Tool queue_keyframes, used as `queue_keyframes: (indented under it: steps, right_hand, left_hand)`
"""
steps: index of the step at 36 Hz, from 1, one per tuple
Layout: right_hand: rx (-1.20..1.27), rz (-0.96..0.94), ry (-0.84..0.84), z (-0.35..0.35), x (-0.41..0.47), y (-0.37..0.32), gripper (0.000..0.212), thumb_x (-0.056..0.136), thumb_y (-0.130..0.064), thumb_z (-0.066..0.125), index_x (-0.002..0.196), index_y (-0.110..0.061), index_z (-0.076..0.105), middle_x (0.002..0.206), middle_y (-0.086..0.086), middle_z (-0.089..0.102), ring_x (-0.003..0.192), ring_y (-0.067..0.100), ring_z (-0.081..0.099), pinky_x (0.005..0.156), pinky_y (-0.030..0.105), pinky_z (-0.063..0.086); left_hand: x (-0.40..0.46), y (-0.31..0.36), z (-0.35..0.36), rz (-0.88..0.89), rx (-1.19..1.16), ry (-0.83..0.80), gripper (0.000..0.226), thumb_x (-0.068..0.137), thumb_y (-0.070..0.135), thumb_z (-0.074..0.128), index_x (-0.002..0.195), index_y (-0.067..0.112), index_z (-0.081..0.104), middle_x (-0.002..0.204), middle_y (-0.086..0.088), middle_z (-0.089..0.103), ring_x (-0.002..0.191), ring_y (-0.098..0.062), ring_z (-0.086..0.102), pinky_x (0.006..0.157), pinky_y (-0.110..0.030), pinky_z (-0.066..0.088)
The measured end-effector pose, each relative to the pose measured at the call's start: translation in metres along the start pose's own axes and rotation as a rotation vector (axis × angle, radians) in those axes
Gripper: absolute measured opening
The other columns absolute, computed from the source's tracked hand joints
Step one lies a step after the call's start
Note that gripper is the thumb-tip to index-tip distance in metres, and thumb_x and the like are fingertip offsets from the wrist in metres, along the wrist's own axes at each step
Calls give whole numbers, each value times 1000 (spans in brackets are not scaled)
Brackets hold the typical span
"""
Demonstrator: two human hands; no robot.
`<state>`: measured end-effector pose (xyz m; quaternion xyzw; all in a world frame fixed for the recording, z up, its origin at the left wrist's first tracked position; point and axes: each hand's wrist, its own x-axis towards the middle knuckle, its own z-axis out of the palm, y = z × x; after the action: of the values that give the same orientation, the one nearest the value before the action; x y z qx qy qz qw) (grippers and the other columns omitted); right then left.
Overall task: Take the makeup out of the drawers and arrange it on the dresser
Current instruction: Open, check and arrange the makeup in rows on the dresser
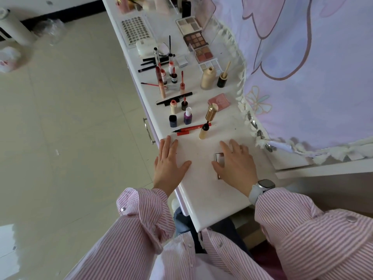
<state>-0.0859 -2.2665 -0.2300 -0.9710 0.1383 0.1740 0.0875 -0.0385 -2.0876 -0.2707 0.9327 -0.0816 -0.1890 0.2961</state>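
Makeup stands in rows on the white dresser top (203,190): eyeshadow palettes (195,39), a beige foundation bottle (208,78), lip tints (161,81), a purple nail polish (187,116), a red eyeliner pen (191,128) and a gold-capped bottle (207,122). My left hand (168,164) lies flat on the front edge, fingers apart, holding nothing. My right hand (235,164) rests flat over a small mirrored compact (219,158), which is partly hidden beneath it. A drawer handle (148,130) shows below the edge; the drawer looks closed.
A pink compact (219,101) lies near the wall side. A fringed pastel cloth (302,77) hangs along the right. A clear organiser (161,5) with bottles stands at the far end. Tiled floor (70,118) lies to the left, with a white cylinder (16,29) and bags.
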Motion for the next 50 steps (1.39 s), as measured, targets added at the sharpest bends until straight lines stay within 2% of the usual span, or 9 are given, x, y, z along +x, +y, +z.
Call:
queue_keyframes:
  steps: [5, 10, 14, 19, 25, 31, 38, 44, 50]
  right_hand:
    - [48, -27, -39, 1, -9, -3, 41, 85, -33, 51, 122, -16, 46, 135, 7, 34, 117, 30, 33, 85, 36, 40]
    - [668, 31, -11, -2, -11, -9, 25, 84, -30, 60, 104, -18, 52, 103, 0, 54, 100, 18, 46, 78, 21, 35]
    - [1115, 158, -84, -3, -17, -22, 26, 83, -35, 62, 95, -15, 51, 96, 10, 59, 92, 27, 59, 79, 35, 53]
    - [1331, 149, -158, -3, -28, -40, 22, 88, -33, 56, 97, -13, 52, 102, 6, 62, 99, 19, 61, 89, 38, 53]
    - [1079, -125, -190, -6, -34, -52, 18, 95, -27, 46, 103, -27, 62, 96, -6, 67, 91, 6, 61, 78, 13, 48]
    - [714, -285, -209, -25, -25, -45, 34, 86, -31, 55, 73, 0, 60, 65, 12, 58, 55, 14, 45, 52, 13, 35]
    - [636, -315, -218, -23, -23, -40, 25, 88, -25, 55, 84, -2, 65, 75, 12, 65, 71, 25, 60, 62, 27, 46]
    - [658, -292, -250, -21, -23, -37, 27, 90, -25, 54, 81, -2, 66, 73, 13, 66, 69, 25, 61, 64, 32, 49]
    - [593, -309, -235, -20, -23, -38, 16, 88, -18, 54, 73, -12, 57, 64, 3, 58, 56, 12, 53, 56, 22, 42]
  left_hand:
    - [-5, 0, -2, 5, -196, 39, 50, 88, 21, 60, 134, 13, 43, 155, -2, 17, 144, -18, 8, 112, -42, 27]
    - [-19, 2, -11, -115, -455, 183, 25, 90, 17, 57, 114, 11, 60, 121, -2, 51, 112, -15, 51, 92, -22, 43]
    - [-30, 12, -22, -296, -807, 22, 26, 96, 23, 47, 113, 6, 59, 98, -6, 64, 81, -14, 61, 71, -20, 49]
    - [-43, 22, -27, -419, -1101, -264, 42, 96, 44, 37, 118, 14, 57, 109, -8, 65, 97, -26, 66, 85, -36, 54]
    - [-43, 26, -29, -394, -1168, -147, 29, 93, 37, 50, 117, 22, 56, 113, -13, 63, 104, -24, 63, 89, -40, 53]
    - [-42, 21, -27, -230, -849, -50, 45, 85, 40, 59, 129, 33, 50, 120, -2, 53, 109, -20, 58, 93, -40, 51]
    - [-41, 25, -33, -152, -720, -64, 40, 86, 36, 61, 125, 32, 54, 113, 9, 49, 107, -14, 55, 100, -35, 44]
    - [-41, 27, -33, -131, -613, -74, 39, 86, 37, 60, 124, 32, 55, 109, 10, 49, 96, 6, 50, 83, -4, 38]
    - [-44, 29, -31, -108, -577, -59, 41, 87, 38, 59, 127, 32, 53, 111, 8, 55, 97, 1, 50, 78, -3, 37]
